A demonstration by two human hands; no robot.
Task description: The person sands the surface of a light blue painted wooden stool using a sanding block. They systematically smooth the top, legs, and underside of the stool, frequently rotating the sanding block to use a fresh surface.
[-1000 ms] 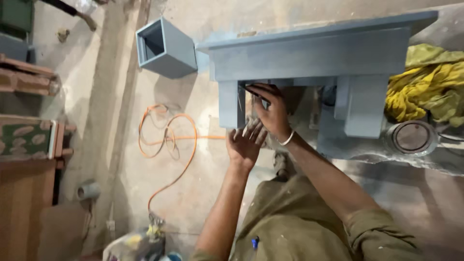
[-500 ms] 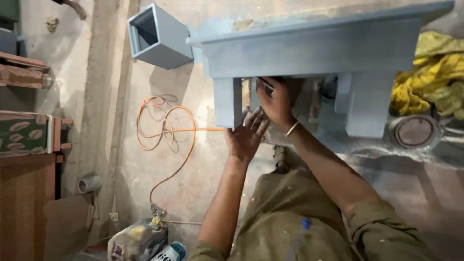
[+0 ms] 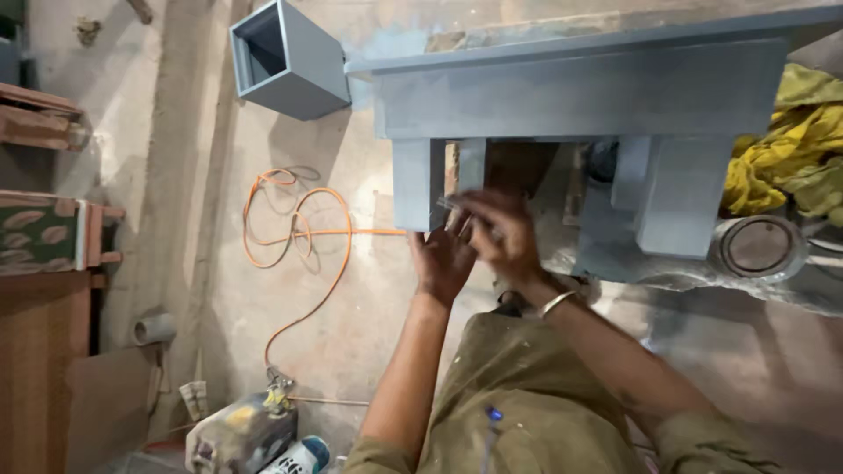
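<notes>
A grey-blue painted table [image 3: 580, 92] stands in front of me, seen from above. My left hand [image 3: 442, 261] rests flat with fingers apart against the bottom of its left leg [image 3: 417, 184]. My right hand [image 3: 500, 233], blurred and wearing a metal bangle, is closed around a thin tool whose tip [image 3: 446, 204] touches that leg just above the left hand. I cannot tell what kind of tool it is.
A grey-blue open box [image 3: 285, 60] lies on the concrete floor at the upper left. An orange hose [image 3: 303, 235] coils left of the leg and runs to a spray device [image 3: 241, 432]. Yellow cloth [image 3: 795, 140] and a round tin [image 3: 757, 247] sit right. Wooden furniture [image 3: 44, 228] lines the left.
The view has shifted so the table sits higher in frame. My right hand has dropped from under the tabletop down the leg, closer to my left hand, and is blurred with motion.
</notes>
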